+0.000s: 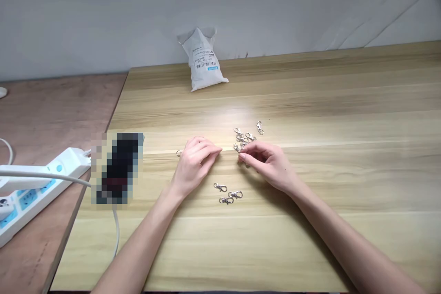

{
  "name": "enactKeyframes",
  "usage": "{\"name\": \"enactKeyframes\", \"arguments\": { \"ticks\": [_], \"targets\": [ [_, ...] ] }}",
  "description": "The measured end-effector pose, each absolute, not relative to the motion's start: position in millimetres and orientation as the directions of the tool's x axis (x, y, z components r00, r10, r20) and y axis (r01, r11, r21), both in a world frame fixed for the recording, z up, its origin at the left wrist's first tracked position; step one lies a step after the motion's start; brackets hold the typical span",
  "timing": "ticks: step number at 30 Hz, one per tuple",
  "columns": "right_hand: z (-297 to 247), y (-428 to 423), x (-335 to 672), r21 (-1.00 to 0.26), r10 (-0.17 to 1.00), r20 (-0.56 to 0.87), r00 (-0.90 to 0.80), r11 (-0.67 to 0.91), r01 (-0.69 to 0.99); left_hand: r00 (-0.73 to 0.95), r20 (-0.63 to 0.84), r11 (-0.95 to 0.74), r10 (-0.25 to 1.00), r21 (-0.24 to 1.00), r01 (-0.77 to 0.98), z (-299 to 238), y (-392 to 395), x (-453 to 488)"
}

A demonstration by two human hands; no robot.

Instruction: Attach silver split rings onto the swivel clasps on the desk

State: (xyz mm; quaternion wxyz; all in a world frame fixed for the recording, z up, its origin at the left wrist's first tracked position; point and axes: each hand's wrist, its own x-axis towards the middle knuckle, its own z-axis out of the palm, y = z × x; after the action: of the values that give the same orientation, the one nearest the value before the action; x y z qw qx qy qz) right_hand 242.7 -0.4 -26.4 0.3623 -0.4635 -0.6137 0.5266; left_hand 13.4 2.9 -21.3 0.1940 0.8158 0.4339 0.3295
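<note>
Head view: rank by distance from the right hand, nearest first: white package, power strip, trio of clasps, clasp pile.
1. Clasp pile: right by the right hand's fingertips, toward the far side.
2. Trio of clasps: left of the hand, on the person's side.
3. White package: beyond the hands, to the left.
4. Power strip: far left.

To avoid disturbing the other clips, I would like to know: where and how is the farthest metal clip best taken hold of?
Probably pinch the farthest clip across its narrow middle, coming down from above and the right. Its ends are wider, it lies a little apart, and the neighbouring clips lie on its left.
</note>
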Motion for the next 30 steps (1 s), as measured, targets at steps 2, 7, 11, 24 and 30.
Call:
{"name": "enactKeyframes", "arguments": {
  "ticks": [2,7,11,24,30],
  "targets": [
    [-27.1,-3.0,240.9,-0.976,0.961,-0.012,-0.276,0.048,0.210,0.411,0.365,-0.548,0.835,0.611,0.571,-21.3,2.4,12.2],
    [-26.6,-4.1,240.3,-0.978,0.969,-0.017,-0.245,0.035,0.206,0.341,0.325,-0.469,0.882,0.670,0.575,-20.4,-0.8,12.1],
    [-26.3,-4.3,240.9,-0.968,0.966,-0.017,-0.259,0.049,0.247,0.352,0.334,-0.484,0.874,0.664,0.571,-21.0,-1.1,14.1],
    [-28.4,-7.0,244.8,-0.612,0.811,0.314,-0.494,0.571,0.547,0.450,0.426,-0.618,0.785,0.501,0.606,-20.6,0.8,10.0],
    [-29.8,-2.6,257.0,-0.411,0.789,0.305,-0.533,0.614,0.674,0.411,0.424,-0.588,0.807,0.509,0.629,-18.4,-2.2,9.7]
  ]
}}
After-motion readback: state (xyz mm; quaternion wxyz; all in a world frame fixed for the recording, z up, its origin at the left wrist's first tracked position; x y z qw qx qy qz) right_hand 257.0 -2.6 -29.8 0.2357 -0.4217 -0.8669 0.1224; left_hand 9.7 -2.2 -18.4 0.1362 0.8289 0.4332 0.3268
